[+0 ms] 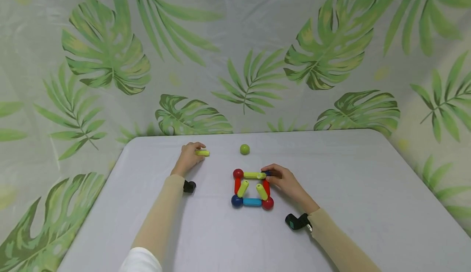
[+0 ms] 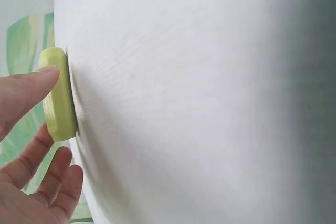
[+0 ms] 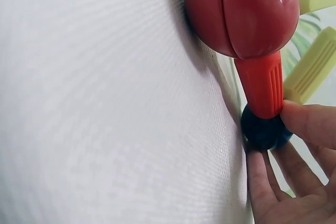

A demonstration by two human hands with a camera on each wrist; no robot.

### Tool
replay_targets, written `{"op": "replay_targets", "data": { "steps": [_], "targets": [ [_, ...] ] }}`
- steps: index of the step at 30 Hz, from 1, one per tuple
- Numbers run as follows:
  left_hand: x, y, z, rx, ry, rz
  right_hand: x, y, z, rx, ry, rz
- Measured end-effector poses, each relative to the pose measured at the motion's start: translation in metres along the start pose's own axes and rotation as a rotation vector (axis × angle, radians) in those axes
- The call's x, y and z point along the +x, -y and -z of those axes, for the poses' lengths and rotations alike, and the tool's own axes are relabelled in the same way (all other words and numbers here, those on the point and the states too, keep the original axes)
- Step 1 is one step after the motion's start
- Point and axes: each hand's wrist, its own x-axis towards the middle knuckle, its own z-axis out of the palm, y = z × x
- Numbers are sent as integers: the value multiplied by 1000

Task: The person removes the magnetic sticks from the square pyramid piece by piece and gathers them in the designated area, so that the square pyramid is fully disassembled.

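Note:
At the far left of the table, my left hand (image 1: 187, 156) pinches a yellow-green toy rod (image 1: 202, 153). In the left wrist view the thumb lies on that rod (image 2: 60, 108), which is close over the white tabletop. My right hand (image 1: 286, 180) grips the dark blue ball (image 3: 265, 132) at the far right corner of a square frame of rods and balls. A red rod (image 3: 262, 85) joins this ball to the near right red ball (image 3: 244, 11). Yellow-green rods (image 1: 243, 189) stick up from three of the corners.
The square's other corners are a red ball (image 1: 238, 174) at far left and a blue ball (image 1: 237, 201) at near left. A light blue rod (image 1: 252, 202) forms its near side. A loose green ball (image 1: 244, 149) lies behind it, toward the table's back edge.

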Motion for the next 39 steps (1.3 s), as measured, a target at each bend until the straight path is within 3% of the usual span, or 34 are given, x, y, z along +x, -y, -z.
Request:
{"op": "replay_targets", "data": {
  "steps": [3,6,8,10,13,15,17,23,28,30,35,39],
  "targets": [
    [-10,-8,0,-34,-35,-41,6,-16,-1,4,-4,-10],
    [-26,-25,-5,-168,-11,-181,7,-18,-1,13,-2,-18],
    [-38,-40,-13,-266,84,-283,7,-19,-1,13,-1,-15],
    [-51,-57,-22,-347,226,-377,7,-19,0,8,-3,-13],
    [-65,-77,-36,-363,397,-456,7,-18,0,8,-7,-5],
    [-71,-86,-44,-342,445,-484,7,-18,0,10,-4,6],
    [-76,-90,-50,-315,436,-494,7,-18,-1,16,1,12],
    [-87,-85,-50,-397,265,-383,6,-17,-1,8,0,1],
    [-91,-68,-39,-459,175,-269,6,-18,0,1,-3,-6],
    [-88,-57,-33,-475,121,-197,6,-17,0,8,7,-7],
    [-72,-31,-16,-425,-96,23,5,-16,0,31,9,-26],
    [-57,-16,-6,-328,-184,120,5,-15,0,37,12,-23]
  ]
}}
